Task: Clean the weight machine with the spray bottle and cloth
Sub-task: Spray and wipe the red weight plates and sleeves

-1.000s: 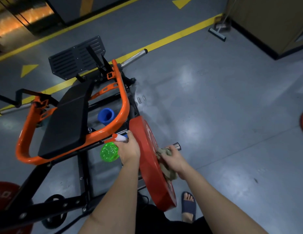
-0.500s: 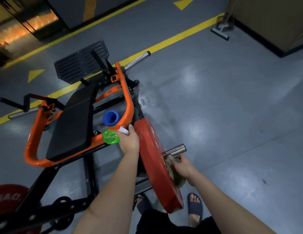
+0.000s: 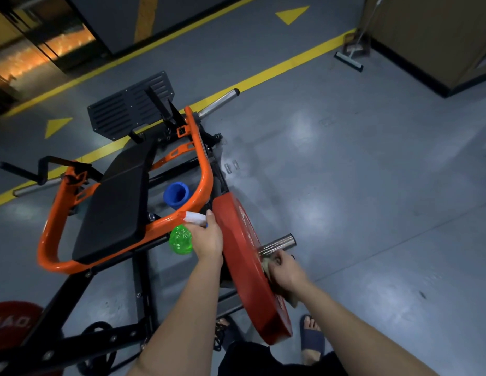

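Note:
The weight machine has an orange frame, a black pad and a red weight plate on a steel sleeve. My left hand grips a green spray bottle with a white and red head, held beside the plate's inner face and the orange bar. My right hand holds a beige cloth pressed against the plate's outer face just below the steel sleeve. Most of the cloth is hidden under my fingers.
A blue cylinder sits inside the frame. Another red plate lies at the lower left. My sandalled foot stands by the plate's bottom. A floor squeegee leans near the beige wall, beyond the yellow floor line.
My right hand with the cloth slid down the plate's face from the sleeve's tip to below it. My left hand and the bottle shifted slightly against the orange bar.

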Tool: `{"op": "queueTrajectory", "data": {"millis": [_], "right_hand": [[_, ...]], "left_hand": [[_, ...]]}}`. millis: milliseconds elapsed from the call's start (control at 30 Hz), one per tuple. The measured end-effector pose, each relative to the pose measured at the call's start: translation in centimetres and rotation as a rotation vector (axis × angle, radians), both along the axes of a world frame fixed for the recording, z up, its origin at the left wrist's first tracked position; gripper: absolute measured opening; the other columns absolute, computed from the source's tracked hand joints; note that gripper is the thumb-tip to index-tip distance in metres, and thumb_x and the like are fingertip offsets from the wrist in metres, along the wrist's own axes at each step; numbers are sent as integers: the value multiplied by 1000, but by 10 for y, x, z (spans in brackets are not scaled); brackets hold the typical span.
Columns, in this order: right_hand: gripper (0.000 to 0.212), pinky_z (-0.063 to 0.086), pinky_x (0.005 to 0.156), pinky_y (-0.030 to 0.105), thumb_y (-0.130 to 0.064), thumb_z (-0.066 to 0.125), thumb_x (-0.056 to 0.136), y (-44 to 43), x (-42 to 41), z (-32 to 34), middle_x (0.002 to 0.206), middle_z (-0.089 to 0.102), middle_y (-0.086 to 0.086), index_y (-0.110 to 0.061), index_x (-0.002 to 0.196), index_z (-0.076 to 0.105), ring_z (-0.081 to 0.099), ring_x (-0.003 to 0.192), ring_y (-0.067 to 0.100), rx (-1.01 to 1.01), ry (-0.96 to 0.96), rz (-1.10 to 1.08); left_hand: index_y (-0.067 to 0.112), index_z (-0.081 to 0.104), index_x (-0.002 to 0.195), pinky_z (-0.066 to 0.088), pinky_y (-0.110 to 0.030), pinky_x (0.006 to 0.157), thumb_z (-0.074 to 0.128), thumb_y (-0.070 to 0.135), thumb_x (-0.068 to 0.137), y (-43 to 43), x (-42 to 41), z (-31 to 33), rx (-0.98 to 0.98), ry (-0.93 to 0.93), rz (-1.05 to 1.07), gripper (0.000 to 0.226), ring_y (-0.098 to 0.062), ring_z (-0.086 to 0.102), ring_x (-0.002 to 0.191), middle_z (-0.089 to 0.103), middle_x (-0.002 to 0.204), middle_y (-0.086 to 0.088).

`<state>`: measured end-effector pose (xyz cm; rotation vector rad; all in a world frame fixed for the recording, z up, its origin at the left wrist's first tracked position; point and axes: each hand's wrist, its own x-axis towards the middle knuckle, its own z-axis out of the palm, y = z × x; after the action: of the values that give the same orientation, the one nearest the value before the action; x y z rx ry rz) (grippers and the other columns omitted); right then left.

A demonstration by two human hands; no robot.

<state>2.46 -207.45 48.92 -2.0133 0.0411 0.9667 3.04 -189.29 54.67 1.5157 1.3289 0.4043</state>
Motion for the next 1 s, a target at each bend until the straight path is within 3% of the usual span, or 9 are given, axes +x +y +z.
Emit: {"op": "queueTrajectory", "data": {"millis": [67,167,233,267,367,533,700,800,1000], "right_hand": [[19,55,88,41,-27,51,93,-6,7,-2,94,74,7,-16,90,67,69,92,30,100,174,-157],[13,51,65,41,-24,56,89,5,27,37,76,66,12,-23,79,64,60,65,27,336,218,-430],[7,50,63,35,-27,57,95,21,30,63,86,69,10,-29,89,60,64,71,28,489,174,-474],[2,52,73,36,-28,58,97,29,25,69,99,70,5,-30,98,58,66,87,27,498,77,-442],[29,39,106,39,-38,55,89,45,-10,68,129,52,1,-34,117,49,51,123,21,348,-296,-236],[66,39,99,38,-65,64,79,45,-34,40,125,48,-2,-31,131,43,46,116,20,85,-652,-203],[59,46,91,45,-57,63,82,48,-29,32,120,50,2,-26,129,47,54,102,30,17,-877,-137],[58,49,89,47,-56,62,83,55,-17,36,115,49,5,-26,131,49,57,95,36,-6,-843,-127],[47,50,87,43,-58,65,85,100,43,51,113,54,5,-33,124,57,61,101,34,-21,-602,-156]], "left_hand": [[20,29,155,45,-40,103,56,38,102,-1,-3,-1,-33,-33,-12,62,-24,60,117,62,128,-3],[14,35,150,40,-30,95,55,33,104,-7,-9,-1,-19,-54,-17,53,-21,57,116,58,122,-1],[12,33,151,40,-30,96,54,34,104,-11,-11,-3,-13,-52,11,55,-26,58,120,60,125,-5],[13,28,153,40,-31,100,53,35,104,-12,-11,-4,-31,-50,34,59,-28,57,123,60,130,-8],[11,21,157,35,-32,104,52,36,104,-12,-6,-5,-29,-30,69,66,-32,53,130,56,140,-12],[12,35,148,35,-28,97,51,29,106,-10,-7,-9,40,-59,4,49,-19,54,114,57,125,-4],[5,35,150,36,-20,94,55,33,103,-7,-10,-4,82,-62,-38,58,-20,58,117,60,125,-3],[5,38,149,40,-22,95,57,34,102,-2,-19,0,116,-62,-39,58,-24,59,121,62,132,-10],[18,31,153,39,-36,111,56,37,103,0,-37,14,110,-98,-92,59,-20,55,125,57,137,-2]]}}
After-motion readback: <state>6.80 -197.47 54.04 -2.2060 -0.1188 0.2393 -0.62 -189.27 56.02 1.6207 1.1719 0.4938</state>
